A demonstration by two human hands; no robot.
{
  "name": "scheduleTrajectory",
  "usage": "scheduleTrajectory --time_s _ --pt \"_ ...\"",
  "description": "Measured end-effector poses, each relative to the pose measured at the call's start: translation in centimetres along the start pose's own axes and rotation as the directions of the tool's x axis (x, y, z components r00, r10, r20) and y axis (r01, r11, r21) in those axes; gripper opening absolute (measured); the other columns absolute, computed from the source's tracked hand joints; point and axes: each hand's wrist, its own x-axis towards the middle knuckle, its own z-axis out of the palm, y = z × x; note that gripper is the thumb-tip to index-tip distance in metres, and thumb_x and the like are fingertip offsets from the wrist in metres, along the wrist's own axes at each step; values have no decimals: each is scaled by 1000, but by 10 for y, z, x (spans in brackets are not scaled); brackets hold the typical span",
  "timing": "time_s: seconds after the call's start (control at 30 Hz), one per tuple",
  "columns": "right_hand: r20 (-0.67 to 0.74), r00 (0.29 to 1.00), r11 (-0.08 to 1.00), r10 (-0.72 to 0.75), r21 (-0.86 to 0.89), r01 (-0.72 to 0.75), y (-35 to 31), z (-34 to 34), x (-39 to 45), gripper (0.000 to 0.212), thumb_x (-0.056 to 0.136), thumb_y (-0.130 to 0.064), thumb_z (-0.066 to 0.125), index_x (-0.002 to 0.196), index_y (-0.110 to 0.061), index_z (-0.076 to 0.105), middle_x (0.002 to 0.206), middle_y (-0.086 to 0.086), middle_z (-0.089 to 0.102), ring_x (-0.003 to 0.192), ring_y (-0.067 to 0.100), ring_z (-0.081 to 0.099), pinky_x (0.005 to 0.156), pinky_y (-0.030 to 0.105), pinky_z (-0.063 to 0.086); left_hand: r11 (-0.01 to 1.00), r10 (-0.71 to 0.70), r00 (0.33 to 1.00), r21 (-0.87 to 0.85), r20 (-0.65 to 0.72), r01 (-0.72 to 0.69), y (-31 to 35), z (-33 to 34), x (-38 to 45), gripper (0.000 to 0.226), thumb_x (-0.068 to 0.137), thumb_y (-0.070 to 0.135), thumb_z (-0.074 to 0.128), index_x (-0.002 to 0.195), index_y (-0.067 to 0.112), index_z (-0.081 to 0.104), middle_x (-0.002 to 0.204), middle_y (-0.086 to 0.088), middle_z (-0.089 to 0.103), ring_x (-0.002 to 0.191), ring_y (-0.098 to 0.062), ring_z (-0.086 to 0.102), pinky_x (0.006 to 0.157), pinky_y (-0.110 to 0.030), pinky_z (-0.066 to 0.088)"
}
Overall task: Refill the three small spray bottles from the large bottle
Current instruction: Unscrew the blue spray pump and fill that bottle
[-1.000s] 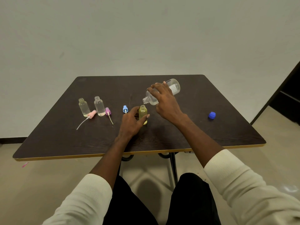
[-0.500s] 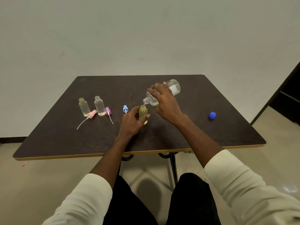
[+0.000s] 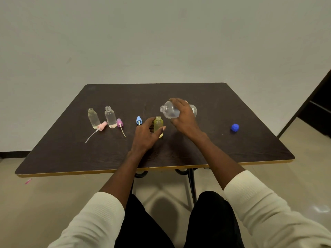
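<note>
Left hand (image 3: pixel 146 135) curls round the upright yellow bottle (image 3: pixel 158 125) mid-table (image 3: pixel 71 149); right hand (image 3: pixel 184 116) grips the large bottle (image 3: pixel 170 111) — tipped, just right of it. Two clear bottles (image 3: pixel 102 118) stand well left.

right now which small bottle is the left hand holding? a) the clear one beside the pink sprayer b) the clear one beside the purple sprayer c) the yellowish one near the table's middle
c: the left hand has its fingers curled round the yellowish small bottle, while the two clear small bottles stand untouched further left.
</note>
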Motion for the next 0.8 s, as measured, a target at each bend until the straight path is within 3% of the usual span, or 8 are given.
scheduleTrajectory --time_s 0.07,0.17,0.27,0.33,0.6,0.8 --pt "-49 989 986 139 97 -134 3 0 -2 67 69 -10 78 132 -13 55 130 5 57 117 19 53 99 33 48 1000 -5 1000 -4 6 5 0 0 0 48 86 37 77 125 13 62 99 10 67 88 -5 67 79 -18 55" --pt "-145 938 936 315 212 -282 5 -7 -3 69 68 -15 84 131 -16 55 126 -1 60 110 12 56 84 15 48 1000 -6 1000 11 9 6 0 -1 0 49 87 37 76 127 13 61 101 10 66 87 -2 63 74 -6 48" --pt "-190 895 887 404 319 -333 12 -15 -3 60 70 -18 84 123 -17 56 119 -2 63 105 13 59 86 26 53 1000 -4 1000 20 9 4 1 -1 0 49 87 36 76 127 13 61 101 12 63 86 0 62 72 -2 45" --pt "-191 868 854 459 366 -371 18 -16 -5 65 69 -24 85 126 -16 54 121 -1 63 106 14 61 91 32 54 1000 -7 1000 16 10 7 2 -1 0 49 87 36 76 128 12 61 101 11 64 87 -1 62 72 -1 45" --pt "-158 871 841 465 388 -378 23 -9 -16 69 76 -35 81 134 -19 48 133 0 57 117 13 55 98 30 47 1000 -13 1000 28 24 13 1 0 0 52 88 39 74 130 13 59 110 6 67 94 -2 62 75 -3 44" --pt "-143 871 841 470 373 -393 22 -9 -19 76 75 -35 81 138 -17 44 139 2 53 123 16 52 102 33 43 999 -30 998 18 63 29 1 0 1 53 89 40 71 132 14 56 115 0 67 99 -7 62 87 -24 54"
